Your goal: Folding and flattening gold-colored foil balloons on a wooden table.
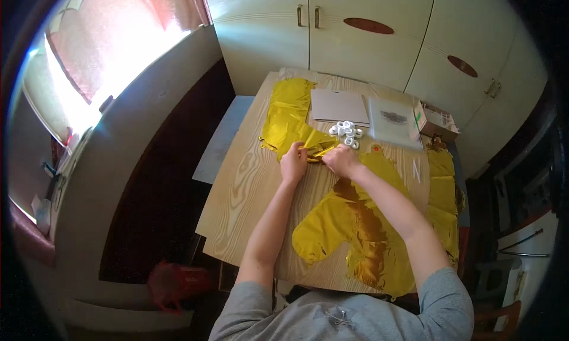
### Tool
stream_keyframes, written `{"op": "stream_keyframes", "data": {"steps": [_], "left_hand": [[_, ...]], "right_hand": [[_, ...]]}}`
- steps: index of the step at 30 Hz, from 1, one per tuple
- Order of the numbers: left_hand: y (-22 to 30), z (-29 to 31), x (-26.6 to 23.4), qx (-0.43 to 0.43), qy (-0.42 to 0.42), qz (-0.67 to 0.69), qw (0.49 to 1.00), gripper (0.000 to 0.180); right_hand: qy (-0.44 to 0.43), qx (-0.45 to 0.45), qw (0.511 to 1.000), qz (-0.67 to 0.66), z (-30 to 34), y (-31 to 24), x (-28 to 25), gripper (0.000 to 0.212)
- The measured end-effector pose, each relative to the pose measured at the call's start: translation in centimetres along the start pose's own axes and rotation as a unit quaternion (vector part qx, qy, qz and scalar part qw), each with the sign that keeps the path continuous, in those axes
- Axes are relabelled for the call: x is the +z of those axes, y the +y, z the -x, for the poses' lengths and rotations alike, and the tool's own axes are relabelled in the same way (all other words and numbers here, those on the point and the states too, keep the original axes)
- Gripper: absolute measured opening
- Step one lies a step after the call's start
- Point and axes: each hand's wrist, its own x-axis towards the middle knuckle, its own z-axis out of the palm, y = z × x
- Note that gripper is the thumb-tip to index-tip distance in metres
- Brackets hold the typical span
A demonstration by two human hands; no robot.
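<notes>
A flat, shiny gold foil balloon (284, 115) stretches from the far left of the table to my hands. My left hand (294, 162) is closed on its near edge, where the foil is bunched and creased. Just to the right, my right hand (341, 159) is also closed on the crumpled foil, with its fingertips partly hidden. Beneath my right forearm lies another flat gold foil balloon (323, 228), wide and curved, reaching the table's near edge. Small white rings or rolls (345, 129) are heaped right beyond my right hand.
Behind the rolls lie a pale flat sheet or folder (339, 105) and a clear plastic sleeve (394, 118). An open box (437, 120) stands at the far right corner. More gold foil (441, 193) hangs by the right edge, near thin white sticks (416, 170). Cream cabinets (367, 50) close off the back.
</notes>
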Motion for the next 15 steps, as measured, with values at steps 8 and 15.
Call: {"op": "stream_keyframes", "data": {"steps": [8, 15], "left_hand": [[1.1, 0.5, -0.5, 0.027, -0.05, -0.013, 0.998, 0.027], [0.8, 0.4, -0.8, 0.022, -0.041, -0.045, 0.998, 0.024]], "right_hand": [[-0.062, 0.211, 0.954, -0.205, -1.3, 0.7, -1.5, 0.014], [-0.057, 0.285, 0.905, -0.312, -2.9, 1.1, -1.9, 0.024]]}}
